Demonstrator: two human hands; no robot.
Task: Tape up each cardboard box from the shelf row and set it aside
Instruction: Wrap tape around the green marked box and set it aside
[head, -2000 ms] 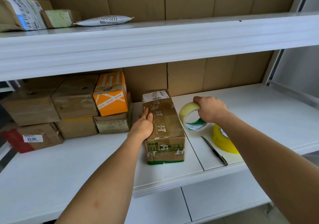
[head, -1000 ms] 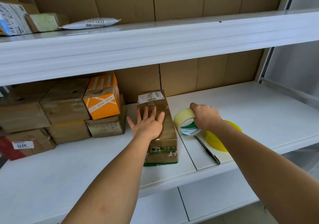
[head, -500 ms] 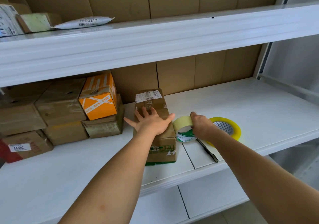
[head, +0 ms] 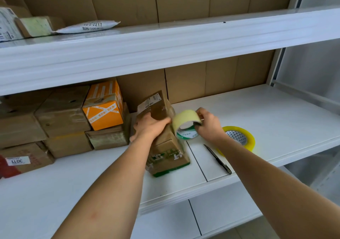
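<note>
Gripping the cardboard box [head: 166, 139] across its top face, the left hand [head: 150, 128] curls its fingers over the right-hand edge and holds the box tilted, far end raised, near end resting on the shelf [head: 276, 113] close to the front edge, at about mid-length. The box carries a white label at its far end and green printing at its near end. The right hand [head: 208, 125] is clamped on the tape roll [head: 185, 126], thumb on the outer band and fingers through the core, holding the pale roll against the right side of the box, just beside the left fingertips. The yellow tape roll [head: 241, 137] lies flat on the shelf to the right, partly hidden behind the right forearm. The knife [head: 218, 159] lies on the shelf between the box and the yellow roll, its tip near the front edge. The stack of boxes [head: 60, 120] occupies the left end of the shelf against the cardboard back panel, with the orange box [head: 103, 108] on its upper right. The upper shelf [head: 165, 41] carries the white mailer bag [head: 88, 27] and further parcels at its left end.
</note>
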